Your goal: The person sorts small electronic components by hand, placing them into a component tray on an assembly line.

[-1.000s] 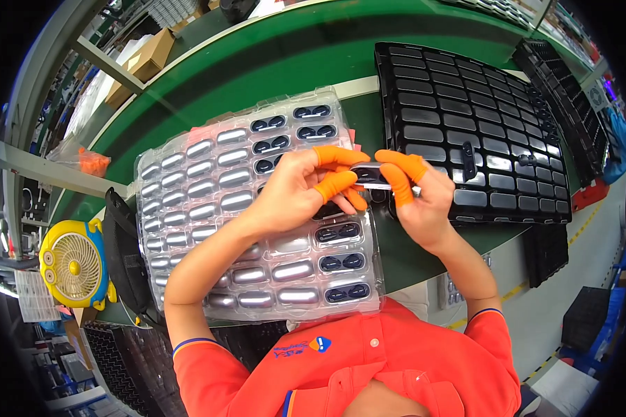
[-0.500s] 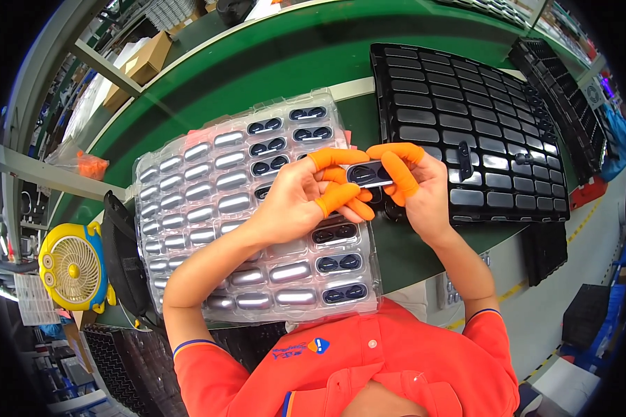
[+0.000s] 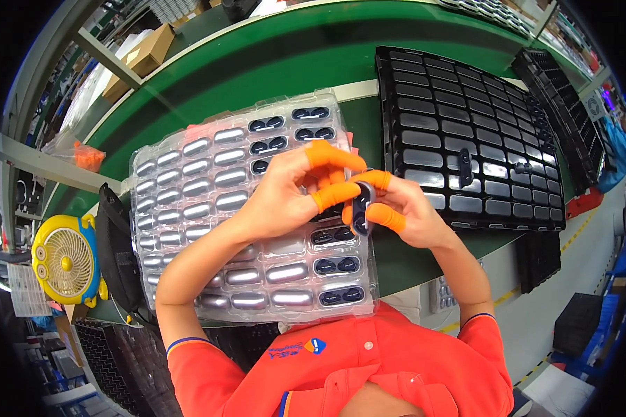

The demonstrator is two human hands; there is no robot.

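Orange finger cots cover the fingertips of both my hands. Between them is a dark blue oval earbud-case insert (image 3: 361, 208) with two hollows, turned with its long side nearly up and down. The thumb and fingers of my left hand (image 3: 306, 184) pinch at its upper end. My right hand (image 3: 403, 212) grips it from the right side, fingers closed round it. Beneath my hands lies a clear plastic tray (image 3: 282, 244), with silver oval shells (image 3: 290, 272) in its left columns and similar dark inserts (image 3: 336, 265) in the right ones. My left hand hides part of the tray.
A large black compartment tray (image 3: 431, 159) lies to the right, with two small dark parts on it. Another black tray (image 3: 560, 97) leans beyond it. A yellow and blue fan (image 3: 66, 260) and a black bag (image 3: 118, 257) stand at the left. The green bench (image 3: 271, 59) runs behind.
The insert has turned from lying level to nearly upright, and sits slightly lower. My right hand has moved down and left, its wrist turned. My left hand has shifted only slightly.
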